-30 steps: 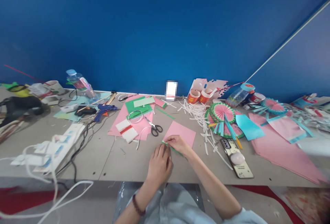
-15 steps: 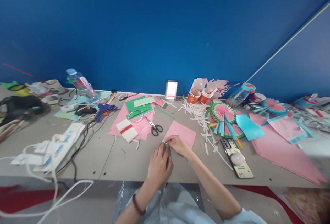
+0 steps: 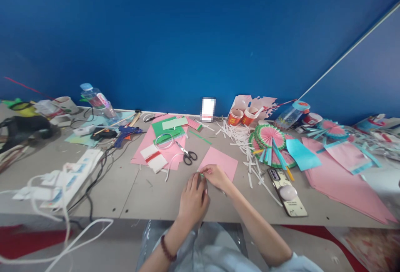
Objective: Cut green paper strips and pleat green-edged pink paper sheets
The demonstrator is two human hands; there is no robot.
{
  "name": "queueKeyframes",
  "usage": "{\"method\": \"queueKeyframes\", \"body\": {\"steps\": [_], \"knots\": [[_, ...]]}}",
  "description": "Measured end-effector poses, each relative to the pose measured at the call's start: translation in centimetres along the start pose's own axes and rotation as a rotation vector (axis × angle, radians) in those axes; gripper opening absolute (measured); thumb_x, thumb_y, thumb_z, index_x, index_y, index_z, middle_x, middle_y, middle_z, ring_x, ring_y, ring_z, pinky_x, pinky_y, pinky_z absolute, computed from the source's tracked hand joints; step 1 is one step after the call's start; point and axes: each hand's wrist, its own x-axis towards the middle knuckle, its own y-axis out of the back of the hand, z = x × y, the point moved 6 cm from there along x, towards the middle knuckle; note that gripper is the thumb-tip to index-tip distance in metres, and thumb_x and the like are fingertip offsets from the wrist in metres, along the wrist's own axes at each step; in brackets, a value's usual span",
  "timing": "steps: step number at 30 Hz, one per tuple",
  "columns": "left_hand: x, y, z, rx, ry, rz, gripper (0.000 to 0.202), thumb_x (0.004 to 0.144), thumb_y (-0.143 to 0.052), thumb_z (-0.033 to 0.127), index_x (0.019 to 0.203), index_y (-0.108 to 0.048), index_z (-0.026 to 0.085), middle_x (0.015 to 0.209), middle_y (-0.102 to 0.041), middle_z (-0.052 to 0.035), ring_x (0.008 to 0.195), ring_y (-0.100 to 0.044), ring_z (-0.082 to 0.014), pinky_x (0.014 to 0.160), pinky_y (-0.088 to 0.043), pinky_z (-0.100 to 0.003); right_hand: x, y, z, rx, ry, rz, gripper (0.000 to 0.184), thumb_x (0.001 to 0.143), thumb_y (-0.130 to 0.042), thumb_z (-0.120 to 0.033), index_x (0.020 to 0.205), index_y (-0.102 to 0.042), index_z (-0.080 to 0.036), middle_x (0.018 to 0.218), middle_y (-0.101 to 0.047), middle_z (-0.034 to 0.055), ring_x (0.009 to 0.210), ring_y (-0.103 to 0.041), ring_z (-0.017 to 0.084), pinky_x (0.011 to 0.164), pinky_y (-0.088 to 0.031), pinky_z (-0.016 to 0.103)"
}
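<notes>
A narrow green paper piece (image 3: pixel 202 175) lies at the lower left edge of a square pink sheet (image 3: pixel 221 161). My right hand (image 3: pixel 216 177) pinches this green piece with thumb and fingertips, its wrist above the sheet's lower edge. My left hand (image 3: pixel 193 195) lies palm down on the tabletop, fingers stretched forward, their tips touching the paper's edge beside my right fingertips. Most of the green piece is hidden under the fingers. Black-handled scissors (image 3: pixel 189 158) rest just beyond my left hand.
Left of the scissors are green sheets (image 3: pixel 162 128) on pink paper and a coil of clear tube (image 3: pixel 164 140). A blue glue gun (image 3: pixel 126 135) and power strip (image 3: pixel 75 178) lie farther left. To the right are shredded white strips (image 3: pixel 239 138), paper rosettes (image 3: pixel 270 138) and a phone (image 3: pixel 289 195).
My left fingertips have moved slightly up and right over the green piece, so less of it shows. My right hand has barely moved.
</notes>
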Motion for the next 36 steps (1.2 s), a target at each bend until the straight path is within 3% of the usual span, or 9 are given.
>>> {"method": "queueKeyframes", "body": {"steps": [23, 36], "knots": [[0.3, 0.4, 0.1, 0.006, 0.008, -0.009, 0.040, 0.083, -0.045, 0.017, 0.122, -0.054, 0.018, 0.128, -0.052, -0.0130, 0.120, -0.047, -0.0280, 0.094, -0.044, -0.043, -0.2, 0.1, -1.0, -0.055, 0.011, 0.004, 0.029, 0.069, -0.048, -0.008, 0.077, -0.074, -0.018, 0.083, -0.073, 0.0061, 0.075, -0.066, 0.017, 0.069, -0.049, 0.026], [0.7, 0.9, -0.6, -0.054, 0.004, -0.021, 0.042, 0.082, -0.047, 0.018, 0.124, -0.051, 0.016, 0.125, -0.058, -0.0108, 0.119, -0.049, -0.0262, 0.099, -0.040, -0.044, -0.5, 1.2, -0.4, -0.111, 0.085, 0.034, 0.018, 0.071, -0.054, -0.012, 0.079, -0.070, -0.016, 0.075, -0.070, 0.0047, 0.068, -0.062, 0.015, 0.067, -0.047, 0.025]]}}
